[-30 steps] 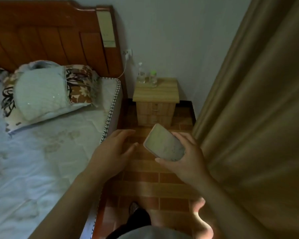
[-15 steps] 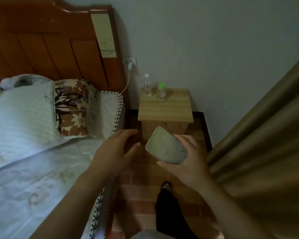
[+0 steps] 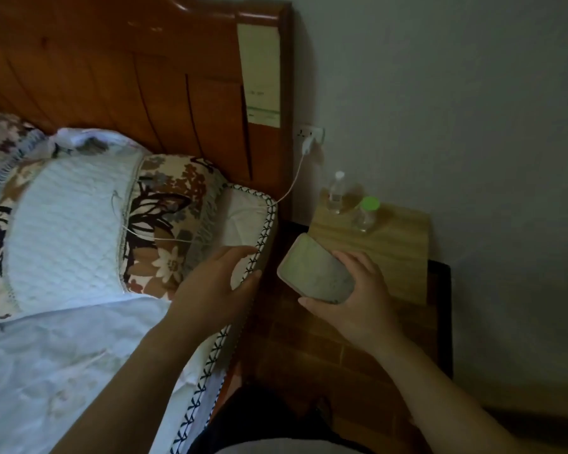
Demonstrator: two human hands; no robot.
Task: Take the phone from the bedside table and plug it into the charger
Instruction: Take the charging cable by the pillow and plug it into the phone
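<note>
Right hand (image 3: 351, 299) grips phone (image 3: 315, 270); left hand (image 3: 217, 286) empty.

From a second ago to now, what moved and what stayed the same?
The person walked closer to the bedside table and the bed, so the curtain slid out of sight. The left hand reached out over the mattress edge toward the white charger cable. The right hand kept its grip on the phone. The two bottles and the plugged-in charger stayed put.

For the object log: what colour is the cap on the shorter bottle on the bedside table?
Bright green cap; head view.
</note>
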